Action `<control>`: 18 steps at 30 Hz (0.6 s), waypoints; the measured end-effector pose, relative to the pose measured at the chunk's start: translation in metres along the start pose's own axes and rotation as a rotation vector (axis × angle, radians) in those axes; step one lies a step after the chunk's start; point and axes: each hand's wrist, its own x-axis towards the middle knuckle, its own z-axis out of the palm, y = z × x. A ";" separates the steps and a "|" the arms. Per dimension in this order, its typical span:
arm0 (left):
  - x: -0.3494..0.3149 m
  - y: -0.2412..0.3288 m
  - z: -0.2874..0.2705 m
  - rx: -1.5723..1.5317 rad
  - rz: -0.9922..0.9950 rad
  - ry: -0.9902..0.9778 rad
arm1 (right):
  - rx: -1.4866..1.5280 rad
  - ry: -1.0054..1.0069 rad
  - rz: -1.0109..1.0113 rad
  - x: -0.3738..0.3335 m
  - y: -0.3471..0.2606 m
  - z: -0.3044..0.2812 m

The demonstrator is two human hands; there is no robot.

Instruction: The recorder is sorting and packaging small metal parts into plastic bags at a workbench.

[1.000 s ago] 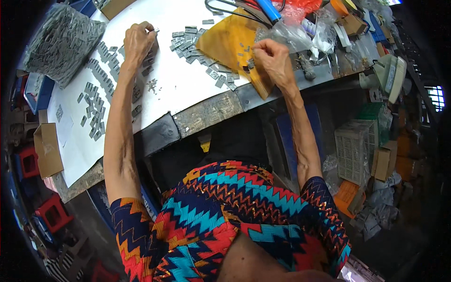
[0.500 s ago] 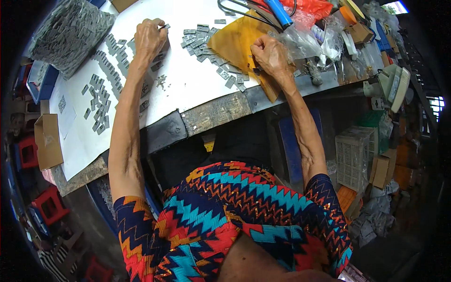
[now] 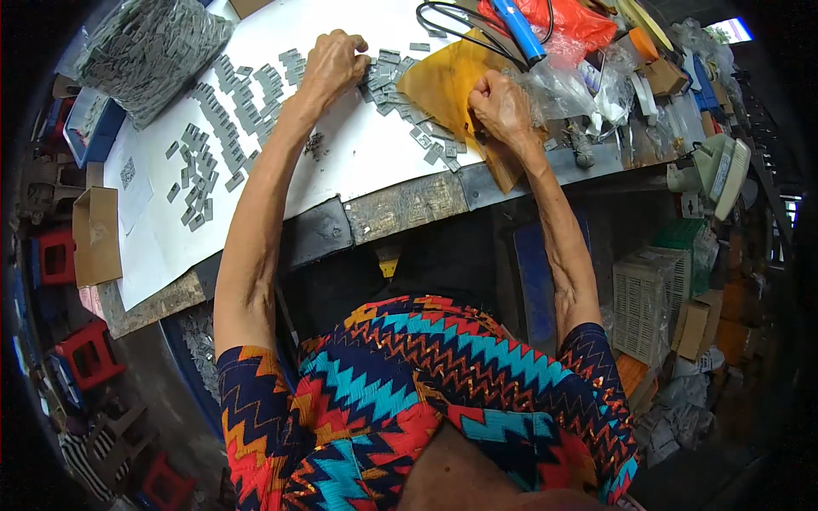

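Observation:
My left hand is over the white table sheet, at the left edge of a loose heap of small grey rectangular pieces. Its thumb and forefinger are apart, and I see nothing between them. An amber translucent sheet lies to the right of the heap, one corner hanging past the table's front edge. Over this sheet is my right hand, fingers curled closed; whatever they grip is hidden. More grey pieces stand in slanting rows left of my left arm, with a looser group nearer the front.
A clear bag full of grey pieces sits at the back left beside a blue bin. A blue cylindrical tool with a black cord, red plastic and crumpled clear bags crowd the right. A cardboard box stands at the left edge.
My left hand has moved right, from the rows to the loose heap; the piece at its fingertips is no longer seen there. My right hand stays closed over the amber sheet. The view has shifted slightly.

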 end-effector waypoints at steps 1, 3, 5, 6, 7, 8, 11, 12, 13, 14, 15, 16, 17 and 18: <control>0.001 -0.001 0.001 0.001 0.000 0.001 | -0.005 0.007 -0.024 0.000 0.001 0.002; 0.002 -0.004 0.003 0.037 -0.096 -0.191 | -0.011 0.014 -0.047 0.000 0.002 0.003; 0.001 -0.005 0.004 0.026 -0.082 -0.166 | 0.011 0.034 -0.062 -0.001 0.000 0.003; 0.001 -0.004 0.004 0.015 -0.069 -0.140 | 0.012 0.034 -0.060 -0.001 0.000 0.003; 0.001 -0.003 0.004 0.015 -0.069 -0.142 | 0.014 0.061 -0.070 -0.002 0.000 0.003; 0.000 -0.003 0.004 0.010 -0.058 -0.120 | 0.016 0.088 -0.079 -0.003 0.000 0.002; -0.004 -0.006 0.003 -0.017 -0.053 -0.082 | 0.166 0.109 -0.014 -0.004 -0.008 -0.008; -0.004 -0.002 0.001 -0.043 -0.051 -0.068 | 0.164 0.112 -0.010 -0.004 -0.004 -0.007; -0.003 0.003 0.000 -0.046 -0.046 -0.071 | 0.223 0.112 -0.030 -0.001 0.004 -0.006; -0.004 0.007 -0.002 -0.097 -0.093 -0.055 | 0.283 0.113 -0.050 -0.001 0.009 -0.006; -0.006 0.014 -0.007 -0.145 -0.145 -0.039 | 0.282 0.112 -0.048 -0.003 0.004 -0.008; -0.008 0.019 -0.011 -0.146 -0.146 -0.041 | 0.547 0.020 0.053 -0.007 -0.001 -0.011; -0.011 0.023 -0.016 -0.238 -0.203 -0.023 | 0.810 -0.074 0.155 -0.011 -0.007 -0.015; -0.013 0.029 -0.019 -0.333 -0.257 -0.008 | 0.808 -0.072 0.159 -0.015 -0.011 -0.019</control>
